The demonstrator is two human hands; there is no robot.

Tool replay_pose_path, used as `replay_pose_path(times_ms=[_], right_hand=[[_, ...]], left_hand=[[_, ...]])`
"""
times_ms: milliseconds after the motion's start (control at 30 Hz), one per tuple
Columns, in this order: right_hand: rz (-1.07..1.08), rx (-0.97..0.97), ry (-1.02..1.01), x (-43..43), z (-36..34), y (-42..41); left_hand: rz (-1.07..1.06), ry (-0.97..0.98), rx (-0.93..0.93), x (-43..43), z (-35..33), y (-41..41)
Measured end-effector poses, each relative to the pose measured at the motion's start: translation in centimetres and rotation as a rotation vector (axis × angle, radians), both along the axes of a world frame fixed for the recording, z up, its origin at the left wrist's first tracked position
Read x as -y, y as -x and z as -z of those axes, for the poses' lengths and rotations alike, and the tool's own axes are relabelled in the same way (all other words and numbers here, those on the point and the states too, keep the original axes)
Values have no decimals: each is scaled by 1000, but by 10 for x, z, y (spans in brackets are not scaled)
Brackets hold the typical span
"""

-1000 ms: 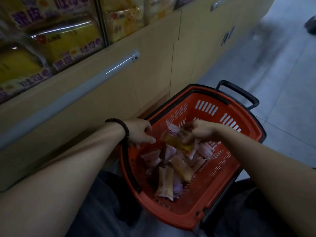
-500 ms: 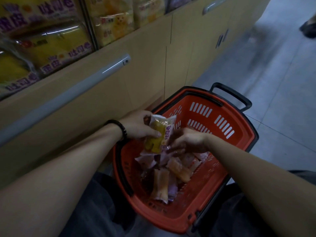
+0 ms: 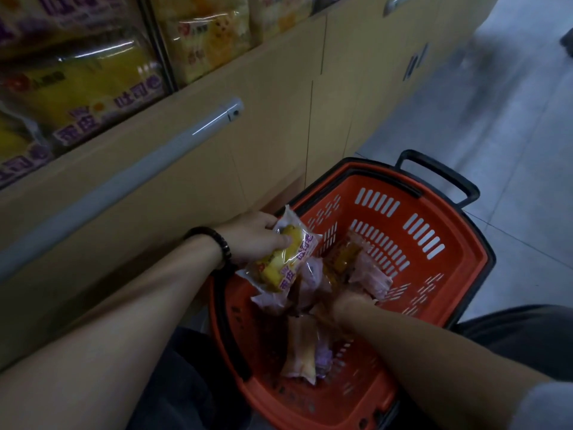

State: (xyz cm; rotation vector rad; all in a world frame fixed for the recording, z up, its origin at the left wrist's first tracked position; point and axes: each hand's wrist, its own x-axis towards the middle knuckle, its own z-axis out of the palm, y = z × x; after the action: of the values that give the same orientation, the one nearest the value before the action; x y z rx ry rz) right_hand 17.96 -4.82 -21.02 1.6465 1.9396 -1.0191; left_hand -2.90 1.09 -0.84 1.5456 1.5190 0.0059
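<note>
A red shopping basket [image 3: 446, 274] with black rim and handle stands on the floor in front of me. Several small wrapped bread packets [image 3: 302, 349] lie in it. My left hand [image 3: 254, 235], a dark bead bracelet on its wrist, grips a clear packet with a yellow bread [image 3: 283, 259] above the basket's left rim. My right hand [image 3: 347, 302] reaches down into the pile of packets; its fingers are buried among them and hidden.
A beige cabinet [image 3: 263, 119] with a long grey handle [image 3: 130, 169] runs along the left. Yellow and purple bread bags [image 3: 83, 88] fill the shelf above it. Grey tiled floor [image 3: 496, 125] opens to the right. My dark trousers [image 3: 186, 383] show below.
The yellow packet passed from my right hand to my left, which now holds it over the basket's left rim. My right hand dropped back into the pile.
</note>
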Motion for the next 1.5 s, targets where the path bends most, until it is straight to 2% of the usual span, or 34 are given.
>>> replay_pose_path(times_ms=[133, 233, 333, 467, 567, 733, 833, 1000, 1100, 1200, 1333, 1400, 1500], right_hand=[[-34, 60, -72, 1, 1, -7], [-15, 63, 18, -7, -15, -6], [5, -36, 97, -26, -49, -8], [226, -386, 176, -51, -119, -19], [475, -689, 352, -64, -173, -37], [432, -846, 494, -55, -222, -69], [531, -933, 469, -48, -227, -73], [657, -1092, 511, -44, -241, -60], [575, -1139, 512, -47, -247, -62], [494, -1146, 468, -52, -247, -64], [495, -1174, 385, -53, -249, -64], [551, -1236, 332, -51, -247, -59], [782, -1343, 146, -52, -244, -45]], left_hand=[[52, -20, -21, 2, -4, -1], [69, -33, -57, 1, -6, 1], [58, 11, -68, -2, -7, 4], [38, 83, -55, -3, -11, 7], [15, 24, -34, -1, -15, 5], [-105, 10, 111, -1, -28, 6], [-119, 0, 157, 1, -25, 6], [-105, 88, 353, 16, -51, -11], [-113, 119, 447, 19, -60, -18], [-94, -20, 440, 15, -55, -20], [-78, -36, 452, 10, -49, -20], [-96, -117, 429, 8, -48, -20], [-95, -133, 462, 8, -47, -27]])
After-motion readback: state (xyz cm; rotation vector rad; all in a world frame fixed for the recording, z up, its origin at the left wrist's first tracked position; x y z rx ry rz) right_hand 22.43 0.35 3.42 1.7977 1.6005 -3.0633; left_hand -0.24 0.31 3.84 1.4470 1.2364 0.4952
